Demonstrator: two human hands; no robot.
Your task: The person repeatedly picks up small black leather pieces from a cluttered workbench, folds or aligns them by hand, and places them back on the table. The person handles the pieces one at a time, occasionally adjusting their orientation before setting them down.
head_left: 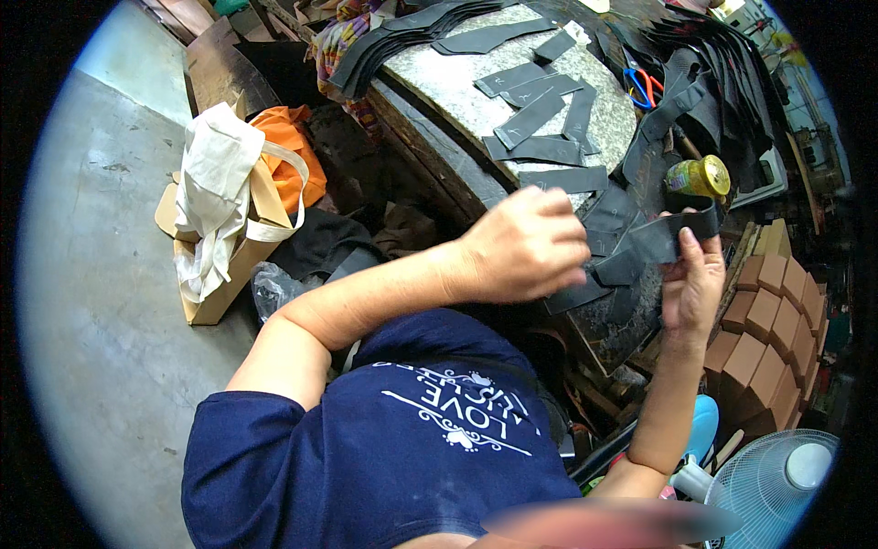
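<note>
My right hand (692, 285) pinches a dark strip (660, 240), apparently leather, between thumb and fingers; its far end bends over. My left hand (528, 245) hovers to the left of it, fingers curled in and slightly smeared, and whatever they may hold is hidden. Under and beyond my hands, several flat black pieces (533, 117) with pale marks lie scattered on a speckled stone slab (439, 75). More dark pieces (611, 212) overlap along the slab's near edge, partly covered by my left hand and the strip.
A yellow-lidded jar (699, 177) lies tipped beside red-and-blue-handled scissors (643, 87). Stacked black sheets (722, 78) fill the far right. Brown blocks (766, 320) and a fan (773, 480) stand at right. On the left, a white cloth bag (218, 169) hangs over a cardboard box (212, 293).
</note>
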